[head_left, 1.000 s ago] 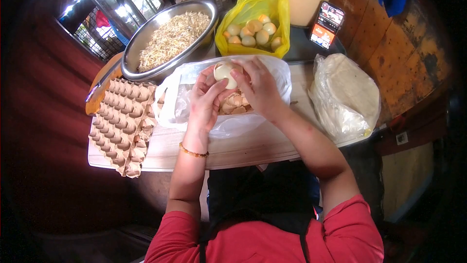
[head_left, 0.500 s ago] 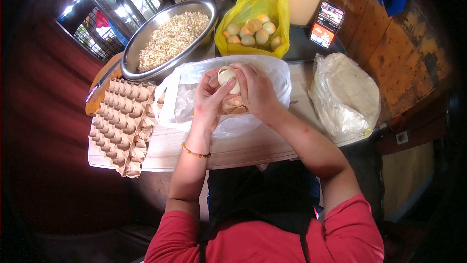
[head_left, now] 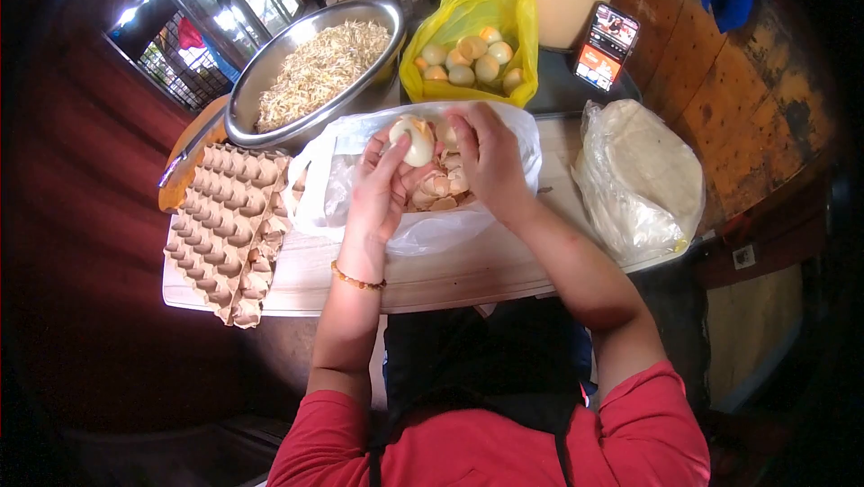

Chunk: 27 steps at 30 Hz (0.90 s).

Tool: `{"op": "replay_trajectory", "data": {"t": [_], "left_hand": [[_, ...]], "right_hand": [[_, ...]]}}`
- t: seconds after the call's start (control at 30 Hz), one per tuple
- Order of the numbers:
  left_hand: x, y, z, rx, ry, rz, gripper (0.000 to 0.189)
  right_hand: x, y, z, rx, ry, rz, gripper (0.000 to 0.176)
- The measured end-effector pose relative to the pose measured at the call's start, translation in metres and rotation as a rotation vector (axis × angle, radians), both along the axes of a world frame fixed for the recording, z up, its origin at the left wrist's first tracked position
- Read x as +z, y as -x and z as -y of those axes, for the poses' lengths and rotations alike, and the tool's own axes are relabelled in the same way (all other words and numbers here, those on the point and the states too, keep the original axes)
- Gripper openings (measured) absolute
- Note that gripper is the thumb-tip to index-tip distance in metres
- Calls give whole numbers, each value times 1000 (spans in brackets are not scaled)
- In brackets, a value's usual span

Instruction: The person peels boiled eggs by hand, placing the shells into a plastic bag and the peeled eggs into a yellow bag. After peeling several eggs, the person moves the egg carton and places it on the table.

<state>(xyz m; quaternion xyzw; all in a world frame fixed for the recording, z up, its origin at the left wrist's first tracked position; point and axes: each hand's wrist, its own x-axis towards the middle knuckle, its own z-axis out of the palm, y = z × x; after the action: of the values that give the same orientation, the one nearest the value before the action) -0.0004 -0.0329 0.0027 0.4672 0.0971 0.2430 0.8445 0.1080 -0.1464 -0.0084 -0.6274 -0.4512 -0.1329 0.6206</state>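
A smooth, pale egg (head_left: 413, 147), largely bare of shell, is gripped in my left hand (head_left: 385, 179), the thumb pressed across its front. To the right of it, my right hand (head_left: 488, 158) is closed with its fingertips pinched at a curved piece of eggshell (head_left: 446, 134), partly hidden by the fingers. Both hands are over an open white plastic bag (head_left: 337, 149). Broken brown eggshells (head_left: 441, 188) lie inside the bag below them.
Behind the bag, a yellow bag (head_left: 524, 28) holds several eggs, beside a steel basin (head_left: 236, 104) of dry husks. Egg trays (head_left: 220, 221) lie left; a filled plastic bag (head_left: 639, 176) sits right. A phone (head_left: 607, 46) leans near a large tub (head_left: 562, 1).
My right hand has come away from the egg with a piece of shell. The egg in my left hand has tilted and shows more of its smooth surface.
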Motion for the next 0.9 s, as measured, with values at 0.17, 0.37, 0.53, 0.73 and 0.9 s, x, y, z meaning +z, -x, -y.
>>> {"op": "replay_trajectory", "data": {"t": [0.17,0.37,0.53,0.73,0.9], "left_hand": [[8,6,-9,-32,-11,-17,31],[-8,0,-7,143,-627,-8,53],[-11,1,-9,262,-898,-108,66],[-12,-1,-6,324,-1067,-92,66],[-9,0,-4,225,-746,-94,51]], "right_hand": [[-7,-15,-1,-24,200,54,15],[-3,-16,1,-10,113,251,27],[6,-5,7,215,193,41,38],[3,-6,5,282,216,-3,33],[2,-8,3,184,155,-5,26]]}}
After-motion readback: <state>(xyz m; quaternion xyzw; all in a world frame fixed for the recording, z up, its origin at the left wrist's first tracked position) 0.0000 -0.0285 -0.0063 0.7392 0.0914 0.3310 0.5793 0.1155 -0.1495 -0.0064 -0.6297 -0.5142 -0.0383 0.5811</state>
